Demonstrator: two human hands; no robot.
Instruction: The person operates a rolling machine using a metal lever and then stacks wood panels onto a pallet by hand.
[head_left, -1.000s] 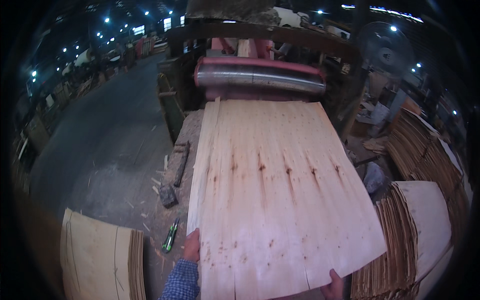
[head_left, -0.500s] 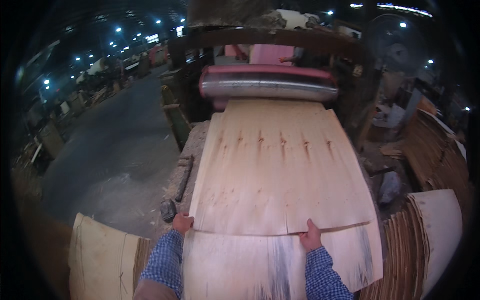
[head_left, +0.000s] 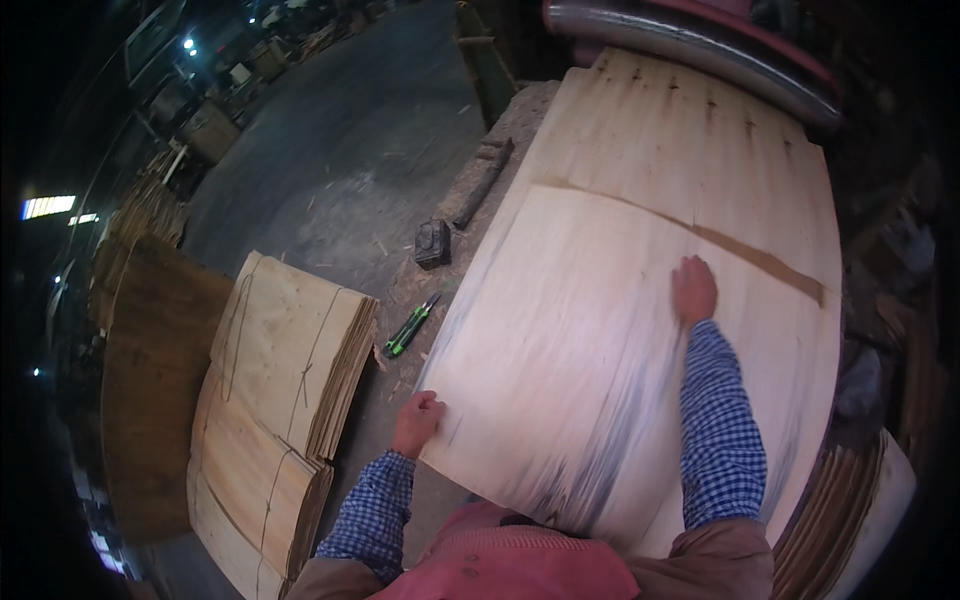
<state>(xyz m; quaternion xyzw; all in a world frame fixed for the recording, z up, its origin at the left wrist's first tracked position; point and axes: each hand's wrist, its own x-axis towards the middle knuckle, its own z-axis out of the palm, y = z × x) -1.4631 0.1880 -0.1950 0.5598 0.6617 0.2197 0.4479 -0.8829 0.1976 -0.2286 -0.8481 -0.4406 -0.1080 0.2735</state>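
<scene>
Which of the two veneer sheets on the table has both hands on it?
The nearer, upper veneer sheet: left hand grips its edge, right hand presses flat. The far sheet lies untouched.

Head view, steeply down, close over veneer sheet (head_left: 620, 330)

Veneer sheet (head_left: 600, 330) pale cream, dark knot streaks; sleeves (head_left: 718, 430) blue-white check; utility knife (head_left: 412, 326) green-black; roller (head_left: 690, 50) grey.

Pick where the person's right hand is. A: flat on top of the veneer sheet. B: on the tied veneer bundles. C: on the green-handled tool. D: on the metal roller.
A: the right hand lies palm-down on the top veneer sheet, away from every sheet edge.
</scene>
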